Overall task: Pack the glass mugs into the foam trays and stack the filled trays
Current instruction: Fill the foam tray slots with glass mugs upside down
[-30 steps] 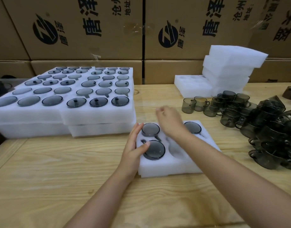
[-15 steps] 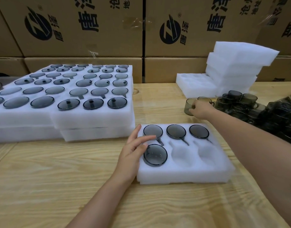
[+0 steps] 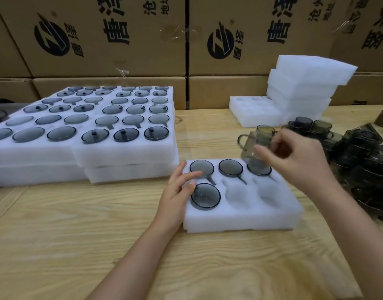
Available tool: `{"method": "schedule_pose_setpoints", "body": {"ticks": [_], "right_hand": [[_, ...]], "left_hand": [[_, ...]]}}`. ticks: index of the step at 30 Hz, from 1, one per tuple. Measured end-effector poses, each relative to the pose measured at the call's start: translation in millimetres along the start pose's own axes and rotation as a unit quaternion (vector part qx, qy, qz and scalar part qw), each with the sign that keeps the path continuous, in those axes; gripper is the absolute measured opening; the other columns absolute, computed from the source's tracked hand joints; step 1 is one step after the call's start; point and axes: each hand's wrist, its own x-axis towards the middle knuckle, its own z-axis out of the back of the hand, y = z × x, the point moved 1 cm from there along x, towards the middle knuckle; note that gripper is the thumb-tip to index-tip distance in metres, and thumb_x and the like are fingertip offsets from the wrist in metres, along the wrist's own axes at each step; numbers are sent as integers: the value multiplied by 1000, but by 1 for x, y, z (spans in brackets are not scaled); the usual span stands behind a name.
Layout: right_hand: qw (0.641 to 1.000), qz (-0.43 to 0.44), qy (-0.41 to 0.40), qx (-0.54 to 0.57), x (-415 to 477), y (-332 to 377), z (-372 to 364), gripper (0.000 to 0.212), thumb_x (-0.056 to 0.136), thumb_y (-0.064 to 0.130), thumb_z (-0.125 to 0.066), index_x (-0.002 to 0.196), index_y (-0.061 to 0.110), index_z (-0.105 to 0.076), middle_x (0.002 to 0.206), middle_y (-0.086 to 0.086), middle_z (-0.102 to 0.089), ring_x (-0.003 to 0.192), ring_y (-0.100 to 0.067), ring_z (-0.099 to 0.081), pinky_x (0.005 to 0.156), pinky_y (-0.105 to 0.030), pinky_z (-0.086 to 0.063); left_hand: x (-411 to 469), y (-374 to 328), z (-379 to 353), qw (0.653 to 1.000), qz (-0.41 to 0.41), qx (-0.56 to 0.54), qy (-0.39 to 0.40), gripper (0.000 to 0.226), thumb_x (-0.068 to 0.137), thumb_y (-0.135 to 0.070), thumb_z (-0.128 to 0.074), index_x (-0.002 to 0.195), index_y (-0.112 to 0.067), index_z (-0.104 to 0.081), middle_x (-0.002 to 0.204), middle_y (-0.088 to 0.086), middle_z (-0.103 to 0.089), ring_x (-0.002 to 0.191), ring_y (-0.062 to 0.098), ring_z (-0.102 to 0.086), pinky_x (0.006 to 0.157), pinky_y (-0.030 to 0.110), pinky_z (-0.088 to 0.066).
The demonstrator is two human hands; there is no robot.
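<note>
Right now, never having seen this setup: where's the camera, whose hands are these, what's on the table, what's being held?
There is no machine here. One camera worn on a person's head looks forward and down at their two bare hands. The left hand rests with fairly straight fingers on the left edge of the near foam tray. The right hand grips a smoky glass mug above the tray's back-right corner. Four of the tray's six pockets hold mugs; the middle and right front pockets are empty. On the wooden table there are filled trays stacked at left, loose mugs piled at right, and empty foam trays behind those. At the back stand cardboard boxes.
</note>
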Motion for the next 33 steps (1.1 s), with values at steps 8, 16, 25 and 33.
{"method": "schedule_pose_setpoints", "body": {"ticks": [8,16,25,33], "right_hand": [[993,59,101,-21,-54,-4,-20,37,67,32,-81,68,15,-48,61,6,-49,65,-11,-47,58,-14,-34],[987,44,102,-117,-56,1,-34,43,65,58,-64,69,20,-44,57,14,-39,59,-4,-40,53,-16,-27],[992,-38,86,-79,-23,5,-31,67,87,65,-17,140,28,-37,115,2,-59,112,-22,-46,87,-35,-37],[918,-110,257,-280,-17,-22,-77,56,97,50,-8,149,31,-1,159,-3,5,143,-27,21,111,-51,13]], "left_hand": [[-3,-2,1,1000,8,-1,4,28,95,-2,-49,104,-21,-68,148,-12,-35,125,-17,-36,96,10,-36],[-3,-5,0,1000,9,10,-2,28,95,-3,-50,104,-23,-67,148,-11,-36,133,-1,-35,101,15,-36],[-10,-58,-34,868,-178,444,136,100,76,-77,-34,153,-16,-9,159,-10,3,145,1,6,118,25,5],[-14,-36,-75,685,-83,696,200,136,65,-88,-45,144,-2,25,156,15,24,142,24,28,112,54,19]]}}
